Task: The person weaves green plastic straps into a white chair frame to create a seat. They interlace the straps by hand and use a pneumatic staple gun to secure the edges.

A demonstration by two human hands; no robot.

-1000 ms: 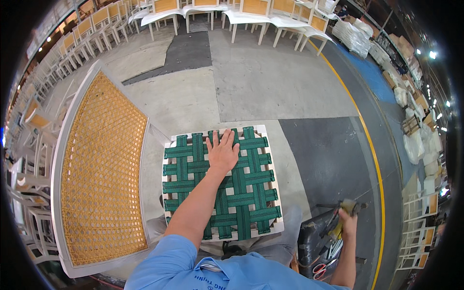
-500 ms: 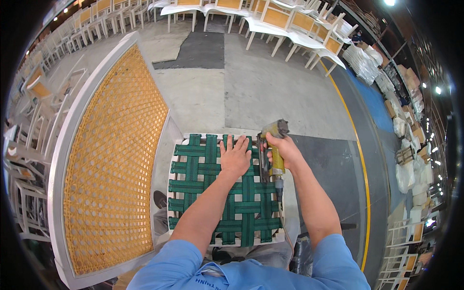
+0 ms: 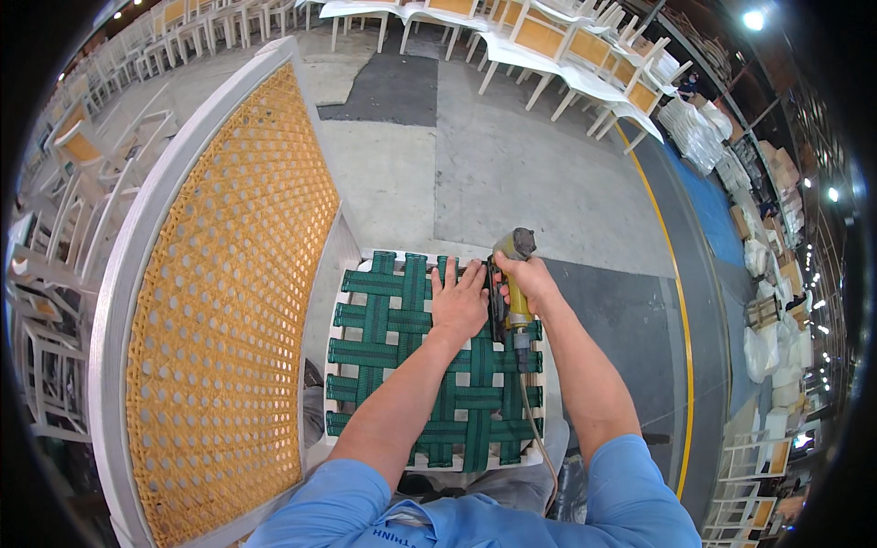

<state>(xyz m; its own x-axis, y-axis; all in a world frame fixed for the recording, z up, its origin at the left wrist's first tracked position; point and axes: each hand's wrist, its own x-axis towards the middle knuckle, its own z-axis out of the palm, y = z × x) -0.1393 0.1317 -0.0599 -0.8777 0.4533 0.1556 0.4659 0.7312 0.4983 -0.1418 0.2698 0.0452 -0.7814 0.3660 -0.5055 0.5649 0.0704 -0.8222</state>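
In front of me is a chair seat with green webbing straps (image 3: 379, 352) woven over and under each other on a pale frame. My left hand (image 3: 459, 297) lies with fingers spread on the webbing near its far right part. My right hand (image 3: 528, 281) grips a yellow-green air stapler (image 3: 518, 300) by its handle. The dark magazine of the stapler is at the seat's right side, close beside my left fingertips; whether its nose touches the frame is hidden. A hose (image 3: 539, 427) runs from the stapler's lower end toward me.
To the left stands the chair's tall back, a cane panel (image 3: 228, 310) in a pale frame. Rows of pale chairs (image 3: 585, 55) stand at the far side, and more frames (image 3: 55, 365) at the left. Wrapped stacks (image 3: 699, 132) line the right, beyond a yellow floor line (image 3: 681, 301).
The view has shifted, so the chair sits a little further right. My left hand has moved closer to the stapler, which is now tilted more upright in my right hand.
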